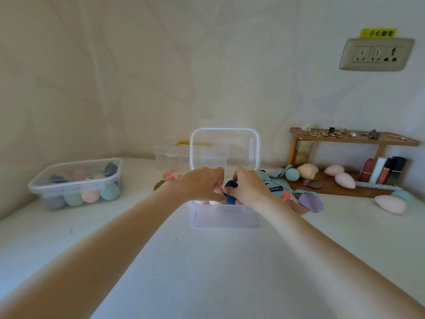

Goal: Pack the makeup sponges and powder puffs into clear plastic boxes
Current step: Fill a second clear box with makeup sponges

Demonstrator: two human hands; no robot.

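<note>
1. A dark blue sponge [230, 192] sits at the open top of a clear plastic box [224, 217] in the middle of the white table [207, 272]; pale pink sponges show below it inside the box.
2. The left hand [202, 183] and the right hand [249, 185] meet over the box; the fingers of both are curled narrowly around the dark blue sponge, pinching it from either side.
3. The box's clear lid [224, 148] stands upright behind the hands.
4. Just right of the box lies a heap of flat powder puffs, among them a lilac puff [310, 202] and a grey-blue one with a dark label [274, 189].
5. A pink-and-white striped puff [171, 174] lies left of the box, behind the left hand.
6. Far left, a second clear box [76, 183] with its lid on holds sponges in green, pink, lilac and dark blue.
7. At the right, a wooden shelf [354, 140] carries small trinkets on top; loose sponges in teal, peach and pink rest on its base.
8. A pink sponge [390, 204] lies on the table in front of the shelf.
9. A wall socket [376, 54] sits above it.
</note>
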